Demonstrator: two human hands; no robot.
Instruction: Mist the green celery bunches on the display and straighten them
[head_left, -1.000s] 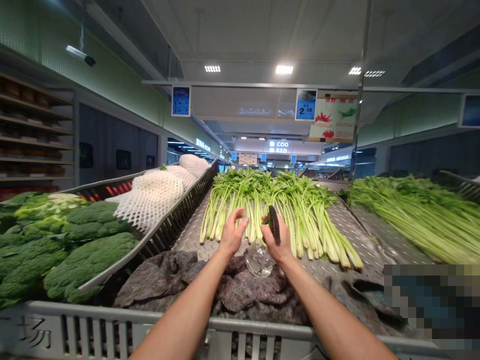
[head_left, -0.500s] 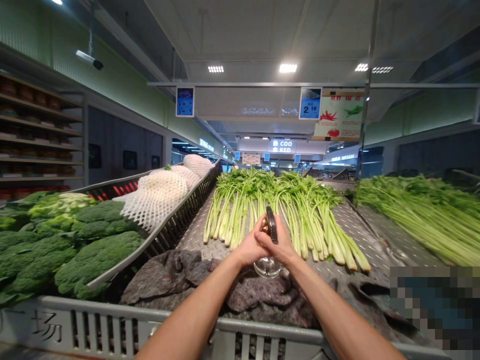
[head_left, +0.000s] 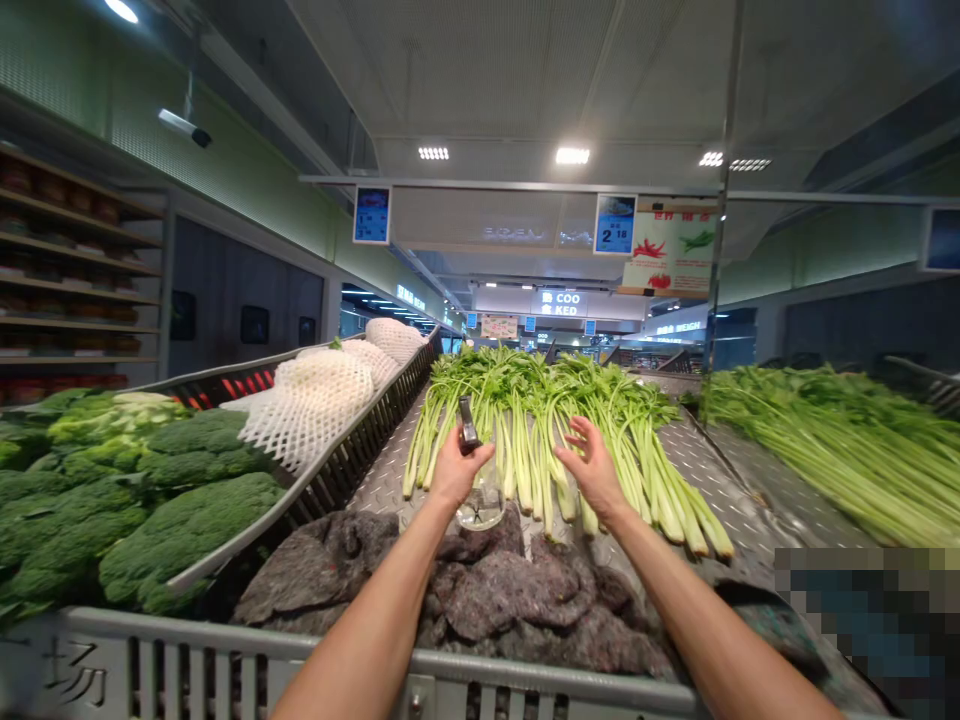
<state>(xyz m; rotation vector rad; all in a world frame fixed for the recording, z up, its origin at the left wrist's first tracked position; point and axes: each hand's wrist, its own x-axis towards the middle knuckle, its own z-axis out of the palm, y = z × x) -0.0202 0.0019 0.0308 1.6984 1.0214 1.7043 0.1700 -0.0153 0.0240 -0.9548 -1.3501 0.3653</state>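
My left hand (head_left: 456, 468) is closed around the neck of a clear spray bottle (head_left: 481, 508) with a dark head. The bottle's round, see-through base shows below the hand, over a crumpled grey cloth (head_left: 525, 590). To the right, my right hand (head_left: 592, 462) is open and holds nothing, thumb and fingers apart. It hovers over the cut stalk ends of the celery (head_left: 525, 440). The celery lies in a row, leaves away from me, on a metal display shelf (head_left: 379, 480).
Broccoli (head_left: 195, 510) fills the left side. Beside it a black crate (head_left: 375, 405) bears produce in white foam nets (head_left: 311, 400). A grey slatted rail (head_left: 345, 655) runs along the front. A mirror panel (head_left: 817, 300) stands at the right, and price signs (head_left: 615, 225) hang overhead.
My hands have come apart from being together on the spray bottle. The left one has carried it leftward; the right one has let go and moved right.
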